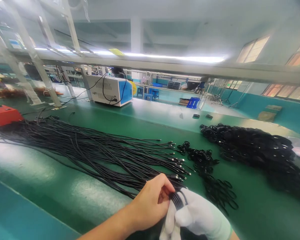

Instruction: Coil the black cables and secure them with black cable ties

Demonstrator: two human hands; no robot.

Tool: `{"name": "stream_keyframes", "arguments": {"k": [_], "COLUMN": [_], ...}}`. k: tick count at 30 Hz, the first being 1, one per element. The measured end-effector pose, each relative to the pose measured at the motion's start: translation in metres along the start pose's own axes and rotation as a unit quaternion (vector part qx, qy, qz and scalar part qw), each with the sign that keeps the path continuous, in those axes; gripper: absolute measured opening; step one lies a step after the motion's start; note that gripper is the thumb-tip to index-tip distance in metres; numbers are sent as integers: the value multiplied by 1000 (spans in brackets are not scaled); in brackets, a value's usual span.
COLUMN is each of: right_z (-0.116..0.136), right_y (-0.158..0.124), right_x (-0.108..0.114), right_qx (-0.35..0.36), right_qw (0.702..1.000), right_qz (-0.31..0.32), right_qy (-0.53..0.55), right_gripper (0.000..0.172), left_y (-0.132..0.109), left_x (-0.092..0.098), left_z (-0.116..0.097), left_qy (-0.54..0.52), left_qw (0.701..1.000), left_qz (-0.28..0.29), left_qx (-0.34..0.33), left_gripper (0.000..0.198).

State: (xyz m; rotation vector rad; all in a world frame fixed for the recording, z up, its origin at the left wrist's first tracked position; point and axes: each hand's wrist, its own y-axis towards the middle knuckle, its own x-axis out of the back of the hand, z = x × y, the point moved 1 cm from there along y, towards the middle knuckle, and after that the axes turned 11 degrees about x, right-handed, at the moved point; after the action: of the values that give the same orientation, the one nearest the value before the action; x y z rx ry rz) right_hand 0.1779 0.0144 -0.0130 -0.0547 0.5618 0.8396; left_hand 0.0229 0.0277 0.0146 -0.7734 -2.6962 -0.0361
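A coiled black cable (pixel 177 200) is gripped low in front of me by my right hand (pixel 200 211), which wears a white glove. The gloved fingers and thumb wrap round the coil. My bare left hand (pixel 151 201) is closed, with its thumb and forefinger pinching the coil's left side. Just beyond my hands lie many long black cables (pixel 110 150), spread from the left, their plug ends (pixel 181 168) pointing right. A heap of thin black loops (pixel 205 161), like rubber bands, lies right of those ends. Part of the held coil is hidden by the glove.
A large pile of coiled black cables (pixel 250 146) lies at the right on the green table (pixel 150 121). Two small coils (pixel 209 116) sit behind it. A white and blue machine (pixel 111 90) stands at the back, a red box (pixel 3 115) at far left. Metal posts rise at the left.
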Motion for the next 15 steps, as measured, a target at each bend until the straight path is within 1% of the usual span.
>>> {"name": "stream_keyframes", "arguments": {"k": [2,5,7,9,11,13,15], "right_z": [1,3,4,4,4,3,3], "right_y": [-1,-3,-5,-7,-9,-9,-7], "right_x": [0,0,0,1,1,0,-4], "right_qx": [-15,-17,-25,-45,-56,-49,-29], "right_qw": [1000,1000,999,998,998,998,999], "right_qz": [3,7,11,17,16,8,-10], "right_qy": [-11,-24,-33,-37,-35,-32,-36], "right_gripper": [25,30,31,30,29,28,30], "left_y": [-2,-5,-7,-8,-9,-10,-11], "left_x": [-4,-10,-15,-20,-24,-27,-29], "left_z": [1,4,7,10,12,14,14], "left_qy": [-3,-10,-8,3,22,42,57], "left_qw": [1000,998,996,991,981,965,949], "left_qz": [-17,-58,-86,-113,-146,-179,-201], "left_qx": [-2,-8,-27,-68,-129,-189,-237], "left_gripper": [18,18,20,22,24,26,28]}}
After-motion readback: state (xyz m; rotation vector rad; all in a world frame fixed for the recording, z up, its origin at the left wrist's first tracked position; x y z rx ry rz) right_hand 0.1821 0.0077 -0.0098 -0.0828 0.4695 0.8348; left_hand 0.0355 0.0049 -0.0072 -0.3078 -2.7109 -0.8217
